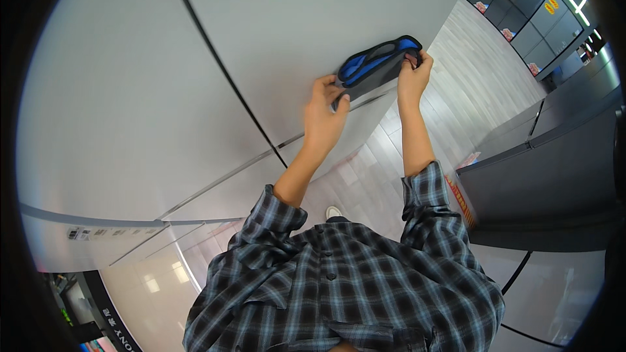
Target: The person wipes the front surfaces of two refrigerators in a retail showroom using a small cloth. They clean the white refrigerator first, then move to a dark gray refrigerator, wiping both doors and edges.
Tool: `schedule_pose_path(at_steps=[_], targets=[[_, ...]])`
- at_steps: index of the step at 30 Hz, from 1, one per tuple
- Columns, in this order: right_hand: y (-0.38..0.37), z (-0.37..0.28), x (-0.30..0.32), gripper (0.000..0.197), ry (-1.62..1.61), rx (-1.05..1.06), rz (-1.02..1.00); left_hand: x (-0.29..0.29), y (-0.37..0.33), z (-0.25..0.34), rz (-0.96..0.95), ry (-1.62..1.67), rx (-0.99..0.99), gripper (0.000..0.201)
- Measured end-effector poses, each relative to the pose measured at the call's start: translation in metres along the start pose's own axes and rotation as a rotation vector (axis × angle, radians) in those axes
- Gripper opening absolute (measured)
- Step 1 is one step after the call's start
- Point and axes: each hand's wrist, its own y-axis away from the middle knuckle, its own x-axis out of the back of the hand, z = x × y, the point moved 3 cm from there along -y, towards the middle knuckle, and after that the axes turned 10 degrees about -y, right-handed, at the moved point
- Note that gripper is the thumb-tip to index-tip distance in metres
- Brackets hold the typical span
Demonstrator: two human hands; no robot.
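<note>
Holding the blue-and-black padded pouch (377, 63) against the white cabinet face (130, 91), your left hand (324, 112) pinches one end and your right hand (413, 73) the other. It looks soft and light, likely floppy in the middle, so keep gripping its stitched ends.

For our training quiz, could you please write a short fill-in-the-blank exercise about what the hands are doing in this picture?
1. Both hands hold a grey pouch with a ____ lining.
2. The left hand grips the pouch's ____ end in the picture.
3. The right hand pinches it near the ____ end.
4. The person's shirt sleeves have a ____ pattern.

Missing words: blue; left; right; plaid
</note>
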Motion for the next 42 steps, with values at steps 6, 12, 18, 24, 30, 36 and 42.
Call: schedule_pose_path(at_steps=[6, 12, 18, 24, 30, 36, 42], targets=[[-0.013, 0.011, 0.004, 0.035, 0.041, 0.004, 0.065, -0.006, 0.0, 0.011, -0.187, -0.083, -0.09, 0.058], [-0.021, 0.042, 0.001, 0.036, 0.021, -0.067, 0.128, -0.009, -0.001, 0.008, -0.314, -0.091, -0.07, 0.062], [-0.005, 0.062, -0.009, 0.029, -0.034, -0.173, 0.095, 0.004, 0.004, -0.001, -0.32, -0.183, -0.036, 0.062], [0.037, 0.054, -0.029, 0.028, 0.087, -0.15, 0.039, 0.027, 0.016, -0.015, -0.196, -0.173, 0.074, 0.06], [0.073, 0.072, -0.047, 0.033, -0.083, -0.15, -0.202, 0.062, 0.044, -0.047, 0.093, -0.11, 0.136, 0.056], [0.122, 0.032, -0.063, 0.034, -0.234, -0.22, -0.466, 0.096, 0.06, -0.064, 0.391, 0.073, 0.202, 0.048], [0.185, 0.015, -0.099, 0.037, -0.281, -0.151, -0.588, 0.161, 0.077, -0.086, 0.601, 0.034, 0.155, 0.047]])
